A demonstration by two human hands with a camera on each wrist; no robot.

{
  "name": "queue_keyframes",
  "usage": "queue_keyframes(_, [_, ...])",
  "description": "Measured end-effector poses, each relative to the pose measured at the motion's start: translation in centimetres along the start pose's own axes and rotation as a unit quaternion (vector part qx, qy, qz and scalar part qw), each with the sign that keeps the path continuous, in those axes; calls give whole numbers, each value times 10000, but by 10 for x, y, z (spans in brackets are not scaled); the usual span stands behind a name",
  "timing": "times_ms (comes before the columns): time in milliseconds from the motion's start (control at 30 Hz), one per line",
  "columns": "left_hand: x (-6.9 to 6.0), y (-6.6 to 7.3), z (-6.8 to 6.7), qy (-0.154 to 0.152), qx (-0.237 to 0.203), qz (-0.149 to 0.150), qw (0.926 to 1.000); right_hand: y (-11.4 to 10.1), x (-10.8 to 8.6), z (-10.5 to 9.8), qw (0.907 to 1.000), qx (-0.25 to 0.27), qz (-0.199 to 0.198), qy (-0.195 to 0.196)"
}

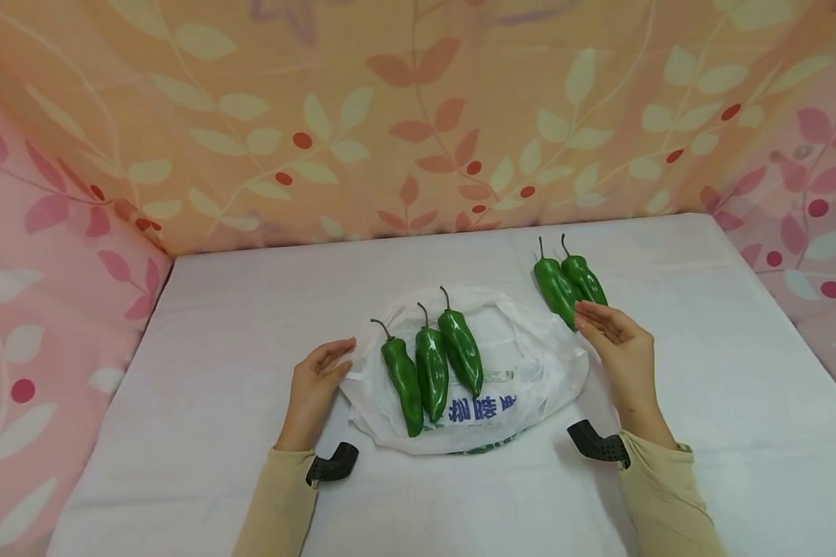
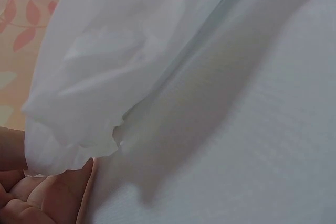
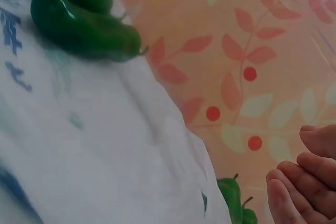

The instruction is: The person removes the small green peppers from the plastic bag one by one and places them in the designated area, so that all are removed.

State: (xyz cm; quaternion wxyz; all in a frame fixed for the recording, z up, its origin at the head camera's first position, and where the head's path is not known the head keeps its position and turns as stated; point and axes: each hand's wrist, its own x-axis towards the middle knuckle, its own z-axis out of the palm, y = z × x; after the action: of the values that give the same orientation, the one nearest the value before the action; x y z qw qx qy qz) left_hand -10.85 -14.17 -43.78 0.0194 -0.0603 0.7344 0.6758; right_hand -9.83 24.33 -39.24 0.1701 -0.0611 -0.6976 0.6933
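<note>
Three green peppers (image 1: 432, 367) lie side by side on a flattened white plastic bag (image 1: 529, 410) with blue print. At the bag's left edge is the left hand (image 1: 316, 387), fingers bent and parted from the thumb; in the left wrist view the bag (image 2: 105, 77) covers part of this hand (image 2: 47, 198). The right hand (image 1: 623, 363) is raised beside the bag's right edge, fingers loosely bent, holding nothing; its fingertips overlap the lower end of one of two more peppers (image 1: 556, 288), contact unclear. The right wrist view shows this hand (image 3: 304, 182) apart from the bag.
A white cloth (image 1: 237, 309) covers the table. Flowered fabric (image 1: 418, 116) rises behind it and on both sides. The two separate peppers lie behind the bag at the right. A black wrist mount (image 1: 333, 464) sits at each sleeve.
</note>
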Motion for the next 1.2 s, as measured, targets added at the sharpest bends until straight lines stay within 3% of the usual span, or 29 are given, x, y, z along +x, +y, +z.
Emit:
queue_keyframes(133, [0,1,0,-24,-18,-12,10000,4,-10,17,9991,-186,-71,-376])
queue_keyframes(333, [-1,1,-1,5,24,-42,10000,13,-24,47,9951,-189,135,-956])
queue_keyframes(567, [0,0,0,-49,-1,-4,10000,31,-39,70,9835,-461,487,-1681])
queue_keyframes(933, [0,-1,0,-48,27,-52,10000,46,-48,77,9720,-1489,312,-1790])
queue_keyframes(1200, [0,-1,1,-66,-2,61,10000,44,-48,81,9688,-1789,32,-1717])
